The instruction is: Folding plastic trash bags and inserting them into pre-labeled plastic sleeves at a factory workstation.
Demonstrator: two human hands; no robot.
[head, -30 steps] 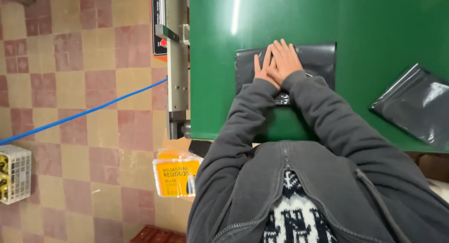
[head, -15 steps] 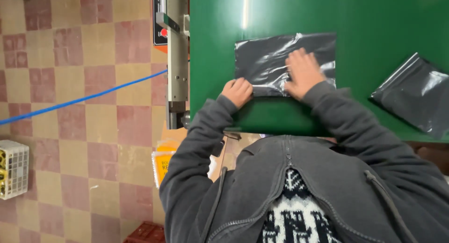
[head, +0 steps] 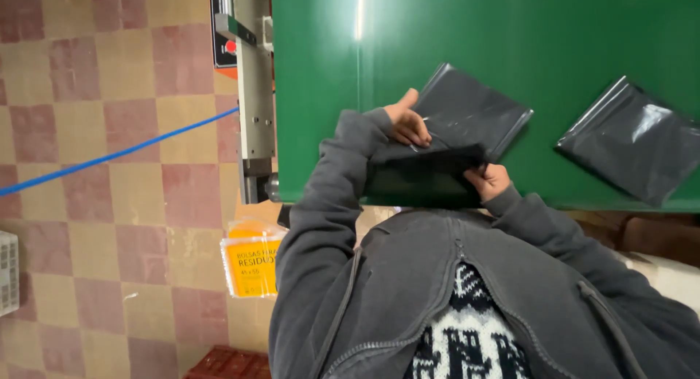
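Observation:
A folded black plastic bag (head: 467, 116) lies on the green table (head: 328, 94), its near edge lifted off the surface. My left hand (head: 407, 122) grips that bag at its left side, thumb up. My right hand (head: 487, 180) pinches the lifted near edge at the lower right. Both arms are in grey hooded-jacket sleeves. A second flat black plastic bag (head: 631, 142) rests on the table to the right, apart from both hands.
A grey metal machine post (head: 255, 94) with a red button stands at the table's left edge. A blue cord (head: 109, 156) crosses the checked tile floor. A yellow packet of bags (head: 251, 262) lies below the table. A white crate (head: 7, 273) sits at far left.
Both hands were flat together on the bag, then spread to its sides. Now they grip it and lift its near edge; the bag has turned at an angle.

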